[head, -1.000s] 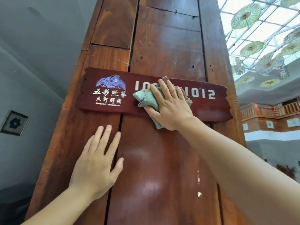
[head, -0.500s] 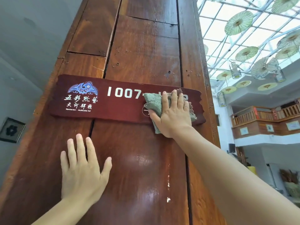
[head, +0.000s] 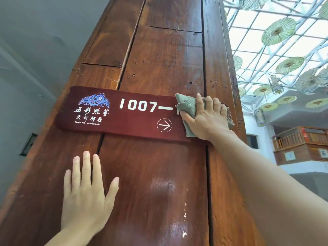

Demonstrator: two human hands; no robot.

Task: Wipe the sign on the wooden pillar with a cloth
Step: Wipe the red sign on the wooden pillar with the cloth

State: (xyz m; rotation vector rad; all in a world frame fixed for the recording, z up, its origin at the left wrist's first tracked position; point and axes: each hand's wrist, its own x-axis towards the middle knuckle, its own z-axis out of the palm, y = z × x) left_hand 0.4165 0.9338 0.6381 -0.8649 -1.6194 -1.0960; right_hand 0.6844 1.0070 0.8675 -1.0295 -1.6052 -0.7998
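A dark red sign (head: 124, 119) with a blue bird emblem, white characters, "1007—" and a circled arrow is fixed across the wooden pillar (head: 165, 57). My right hand (head: 206, 119) presses a grey-green cloth (head: 187, 106) flat against the sign's right end, hiding the last digits there. My left hand (head: 87, 194) lies flat on the pillar below the sign's left part, fingers spread, holding nothing.
A grey wall with a small dark framed plaque (head: 28, 144) runs along the left. To the right is an open atrium with a glass roof, hanging paper umbrellas (head: 278, 31), lanterns and a wooden balcony (head: 300, 141).
My right hand has slid the cloth rightward along the sign, uncovering "1007—" and the arrow. The left hand has stayed flat on the pillar.
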